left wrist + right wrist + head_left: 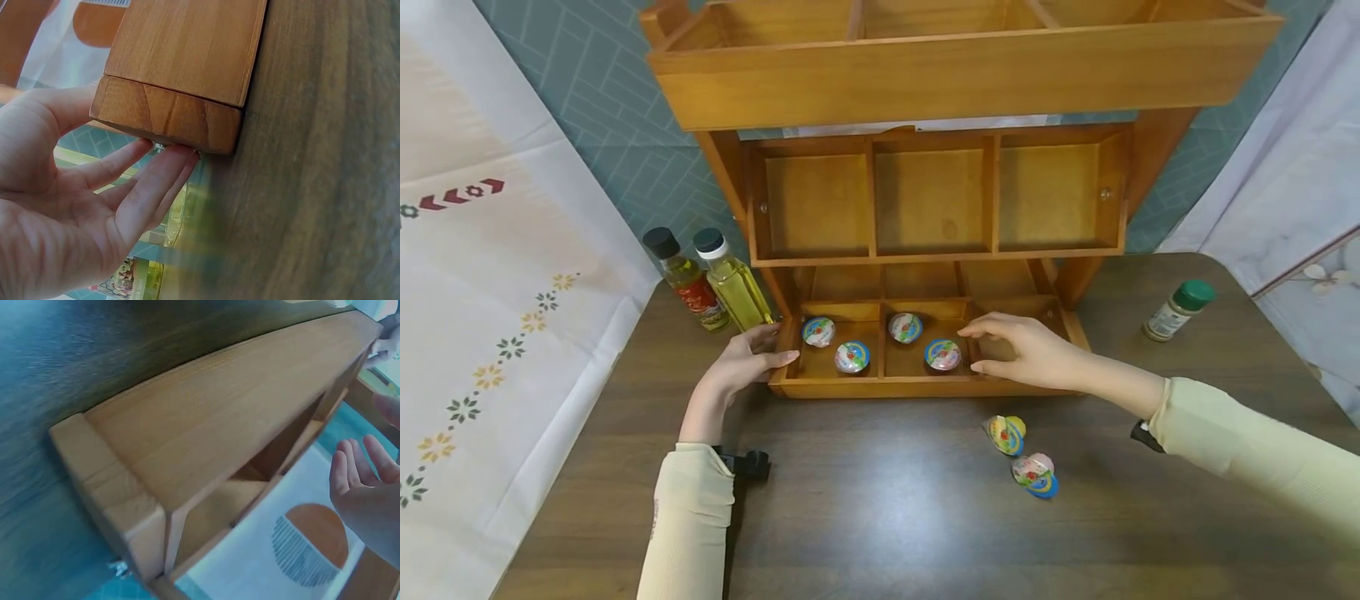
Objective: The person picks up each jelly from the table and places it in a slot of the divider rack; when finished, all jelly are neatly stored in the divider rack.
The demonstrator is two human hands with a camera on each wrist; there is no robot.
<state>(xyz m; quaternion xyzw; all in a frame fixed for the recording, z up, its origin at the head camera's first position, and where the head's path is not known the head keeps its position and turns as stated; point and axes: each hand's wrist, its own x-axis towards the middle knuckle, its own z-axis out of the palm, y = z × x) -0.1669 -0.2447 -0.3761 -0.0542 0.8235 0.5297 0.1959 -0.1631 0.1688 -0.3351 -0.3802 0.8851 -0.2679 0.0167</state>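
Note:
At the left end of the wooden rack point(940, 388), my left hand point(741, 365) grips the bottom tier's corner. In the left wrist view its thumb goes behind the end piece point(169, 115) and its fingertips touch the outer side. My right hand point(1018, 346) hovers over the bottom tier's right part, holding nothing, thumb and fingers apart. Just left of its fingertips sits a small jelly cup point(942, 355) in the middle compartment, with another jelly cup point(906, 327) behind it. The left compartment holds a jelly cup point(818, 332) at the back and a jelly cup point(852, 357) in front.
In front of the rack lie a yellow jelly cup point(1005, 435) and a pink jelly cup point(1035, 475). Two oil bottles, one red-labelled point(696, 287) and one clear bottle point(736, 287), stand left of the rack. A green-capped jar point(1178, 310) stands right. Upper tiers point(962, 79) overhang the bottom one.

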